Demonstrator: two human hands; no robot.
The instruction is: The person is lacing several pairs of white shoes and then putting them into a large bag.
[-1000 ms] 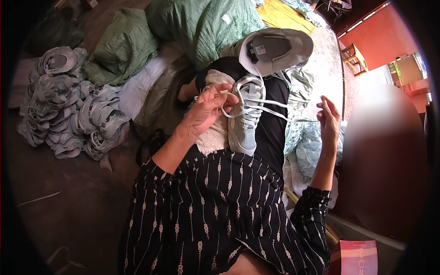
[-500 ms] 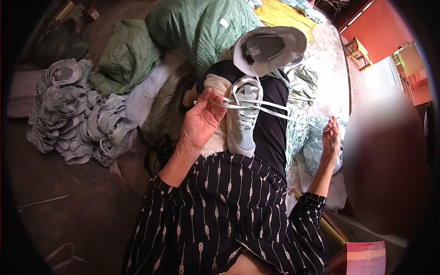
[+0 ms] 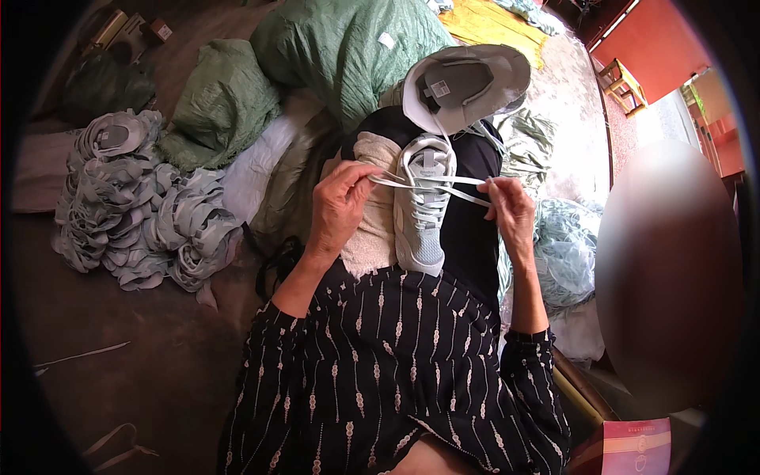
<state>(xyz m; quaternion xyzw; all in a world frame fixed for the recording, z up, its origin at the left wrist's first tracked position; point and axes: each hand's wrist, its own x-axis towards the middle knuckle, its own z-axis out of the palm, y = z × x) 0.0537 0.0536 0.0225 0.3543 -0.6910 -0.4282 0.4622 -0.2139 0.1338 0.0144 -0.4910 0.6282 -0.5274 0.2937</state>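
Well, laced shoe: a pale grey sneaker with a light-blue mesh toe (image 3: 423,218) lies between the hands on black trousers (image 3: 472,237), toe toward the body.
Flat white laces (image 3: 465,180): stretched across the tongue to either hand.
Lace handling: drawing both sides evenly, with strands flat and untwisted, should serve best.
Left hand (image 3: 342,202): thumb and fingertips closed in a pinch on the laces, just left of the shoe.
Right hand (image 3: 511,207): fingers curled, tips pinching the laces; whether both strands are gripped, I cannot tell.
Cream terry towel (image 3: 370,226): just right of the left hand.
Second grey shoe (image 3: 495,67): beyond both hands, sole away, opening visible.
Heaped grey-blue cut pieces (image 3: 119,198): well left of the left hand.
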